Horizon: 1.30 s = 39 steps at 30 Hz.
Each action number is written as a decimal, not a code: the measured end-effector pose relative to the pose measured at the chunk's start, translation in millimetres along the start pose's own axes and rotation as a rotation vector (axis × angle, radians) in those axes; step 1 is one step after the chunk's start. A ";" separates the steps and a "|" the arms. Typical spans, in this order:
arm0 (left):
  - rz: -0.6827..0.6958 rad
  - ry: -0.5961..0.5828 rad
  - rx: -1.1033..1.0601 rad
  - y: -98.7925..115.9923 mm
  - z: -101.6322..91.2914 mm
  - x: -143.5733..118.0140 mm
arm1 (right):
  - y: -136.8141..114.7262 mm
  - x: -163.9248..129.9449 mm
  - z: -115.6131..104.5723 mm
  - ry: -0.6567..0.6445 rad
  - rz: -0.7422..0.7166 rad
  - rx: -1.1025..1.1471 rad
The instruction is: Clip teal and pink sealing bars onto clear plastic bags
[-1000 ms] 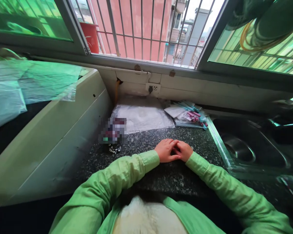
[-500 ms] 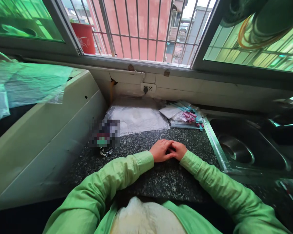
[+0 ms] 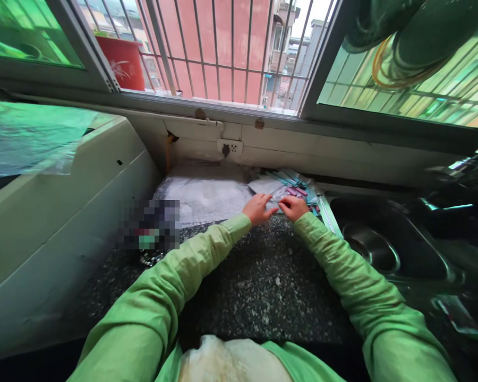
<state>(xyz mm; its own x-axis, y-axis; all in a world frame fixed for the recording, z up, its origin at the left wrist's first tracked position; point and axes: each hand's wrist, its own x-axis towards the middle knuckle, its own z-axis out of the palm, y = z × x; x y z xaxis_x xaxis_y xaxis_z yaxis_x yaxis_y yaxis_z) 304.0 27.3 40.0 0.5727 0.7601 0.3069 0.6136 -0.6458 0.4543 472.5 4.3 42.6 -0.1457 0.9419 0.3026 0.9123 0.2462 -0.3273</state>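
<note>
My left hand (image 3: pixel 258 209) is open over the near edge of the white plastic-covered sheets (image 3: pixel 207 193), thumb and fingers apart, with nothing seen in it. Just to its right, my right hand (image 3: pixel 295 208) has its fingers curled together at the front of a clear plastic bag (image 3: pixel 273 185). Whether anything is pinched in those fingers is too small to tell. Pink clips (image 3: pixel 296 192) and light-blue strips (image 3: pixel 287 175) lie on or in the bag, partly covered by the right hand. Both hands are apart from each other.
A steel sink (image 3: pixel 366 244) lies to the right on the dark speckled counter (image 3: pixel 263 281). On the left stands a large white appliance (image 3: pixel 83 196) with a plastic sheet over it. A blurred item sits beside a beaded string (image 3: pixel 149 257). A wall socket (image 3: pixel 230 147) holds a plug.
My hands were clasped together on the counter. They have parted and moved forward to the bag and white sheets. The view has shifted slightly to the right.
</note>
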 end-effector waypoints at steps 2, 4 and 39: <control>-0.078 0.021 0.042 -9.0 -0.8 19.1 | 12.9 11.8 -5.2 0.060 0.088 -0.045; -0.146 0.040 0.072 -15.5 -1.5 38.7 | 25.3 23.8 -9.3 0.097 0.156 -0.102; -0.370 -0.091 0.151 -23.9 39.8 137.2 | 47.7 90.5 11.7 -0.075 0.276 -0.454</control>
<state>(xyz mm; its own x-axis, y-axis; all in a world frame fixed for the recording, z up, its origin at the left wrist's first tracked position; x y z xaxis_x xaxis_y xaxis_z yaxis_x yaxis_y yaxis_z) 389.5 144.1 38.0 0.3395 0.9382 0.0675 0.8562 -0.3380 0.3907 498.4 103.9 43.9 0.1111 0.9754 0.1903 0.9919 -0.1207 0.0395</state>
